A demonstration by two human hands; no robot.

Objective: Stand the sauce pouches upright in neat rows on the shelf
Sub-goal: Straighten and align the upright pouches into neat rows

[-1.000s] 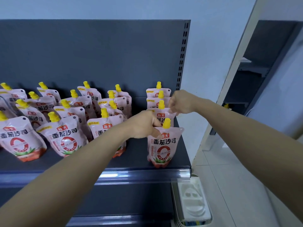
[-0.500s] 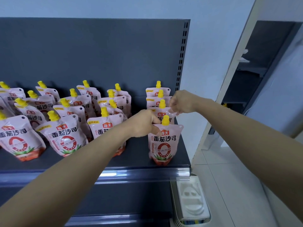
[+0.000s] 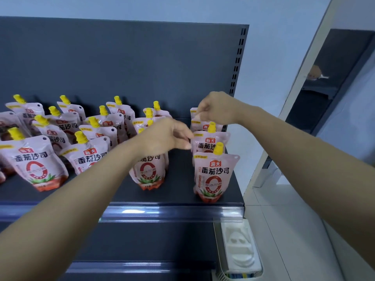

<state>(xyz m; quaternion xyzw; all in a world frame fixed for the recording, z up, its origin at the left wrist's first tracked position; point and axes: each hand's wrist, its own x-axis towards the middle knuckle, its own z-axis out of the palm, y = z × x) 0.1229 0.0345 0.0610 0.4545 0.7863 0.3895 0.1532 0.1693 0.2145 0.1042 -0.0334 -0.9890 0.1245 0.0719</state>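
Pink sauce pouches with yellow caps stand on a dark grey shelf (image 3: pixel 178 191). At the right end one column runs front to back: a front pouch (image 3: pixel 215 175), a second pouch (image 3: pixel 209 142) and others behind. My right hand (image 3: pixel 217 108) is pinched on the top of a rear pouch (image 3: pixel 195 115) in that column, hiding its cap. My left hand (image 3: pixel 168 136) hovers with loose fingers just left of the second pouch and holds nothing. Below my left wrist stands another pouch (image 3: pixel 149 171). Several more pouches (image 3: pixel 34 163) lean in loose rows to the left.
A dark back panel (image 3: pixel 121 63) closes the shelf behind, with a slotted upright (image 3: pixel 237 63) at its right edge. A shiny price rail (image 3: pixel 172 211) runs along the front. A white moulded tray (image 3: pixel 239 246) sits low at the right, beside tiled floor.
My left hand has let go of the front right pouch and lifted away to the left. My right hand has risen and reached back onto a rear pouch. The view has moved closer.
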